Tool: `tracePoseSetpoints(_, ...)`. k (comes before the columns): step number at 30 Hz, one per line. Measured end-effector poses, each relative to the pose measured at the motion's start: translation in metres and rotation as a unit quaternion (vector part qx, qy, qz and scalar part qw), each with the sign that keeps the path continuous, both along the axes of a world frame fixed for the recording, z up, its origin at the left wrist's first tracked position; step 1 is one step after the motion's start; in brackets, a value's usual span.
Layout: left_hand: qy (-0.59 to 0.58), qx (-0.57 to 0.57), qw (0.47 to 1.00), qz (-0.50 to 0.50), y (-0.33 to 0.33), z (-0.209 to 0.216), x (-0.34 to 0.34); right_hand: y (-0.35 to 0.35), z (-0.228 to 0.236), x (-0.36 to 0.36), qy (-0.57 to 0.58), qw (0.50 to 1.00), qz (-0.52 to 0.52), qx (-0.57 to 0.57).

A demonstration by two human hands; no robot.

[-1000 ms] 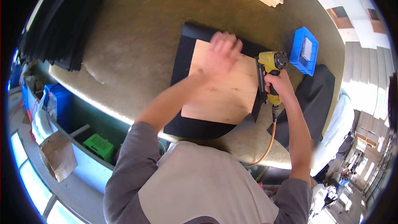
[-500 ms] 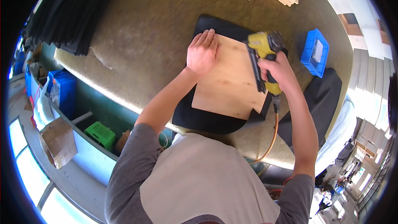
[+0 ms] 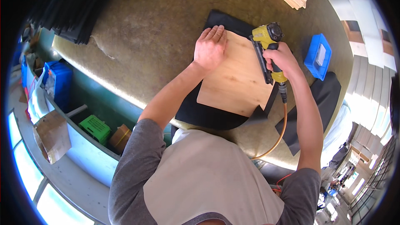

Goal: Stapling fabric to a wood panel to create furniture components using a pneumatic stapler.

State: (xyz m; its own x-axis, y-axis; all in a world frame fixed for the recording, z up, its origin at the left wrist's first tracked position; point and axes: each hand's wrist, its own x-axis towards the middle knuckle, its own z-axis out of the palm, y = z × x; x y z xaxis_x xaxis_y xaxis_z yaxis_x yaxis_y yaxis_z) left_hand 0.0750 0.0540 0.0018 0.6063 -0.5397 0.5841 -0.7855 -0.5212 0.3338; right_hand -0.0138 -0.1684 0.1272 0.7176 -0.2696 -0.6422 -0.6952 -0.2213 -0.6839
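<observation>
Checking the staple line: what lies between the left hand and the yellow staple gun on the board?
In the head view, only bare wooden board lies between the left hand and the staple gun, held by the right hand.

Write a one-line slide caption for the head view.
Left hand flat on wooden board over black fabric; right hand grips yellow staple gun.

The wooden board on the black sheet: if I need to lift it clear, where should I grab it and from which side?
Probably the near edge of the wooden board, closest to the person. It lies flat on the black sheet; the left hand presses its far left corner and the right hand holds the yellow nail gun along its right edge, so only that edge is free.
</observation>
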Motion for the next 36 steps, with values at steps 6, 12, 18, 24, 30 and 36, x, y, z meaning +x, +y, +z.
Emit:
tracePoseSetpoints(6,-0.010,0.016,1.000,0.007,0.001,-0.004,0.000,-0.024,0.004,-0.039,-0.014,0.998,-0.065,0.008)
tracePoseSetpoints(12,-0.017,0.017,1.000,-0.006,-0.001,-0.004,-0.002,-0.039,-0.005,-0.092,-0.049,0.994,-0.095,-0.024)
tracePoseSetpoints(18,-0.029,0.014,0.999,0.006,0.002,-0.003,0.002,-0.018,-0.011,-0.193,-0.146,0.811,0.044,-0.565)
tracePoseSetpoints(24,-0.083,0.028,0.996,-0.013,-0.004,-0.012,0.015,0.134,-0.014,-0.211,-0.305,0.811,0.330,-0.375)
tracePoseSetpoints(30,-0.119,0.100,0.981,-0.119,0.005,0.015,-0.036,0.151,-0.082,-0.235,-0.383,0.748,0.292,-0.456)
tracePoseSetpoints(36,0.014,0.152,0.932,-0.328,0.021,0.009,-0.101,0.149,-0.095,-0.224,-0.311,0.783,0.307,-0.443)
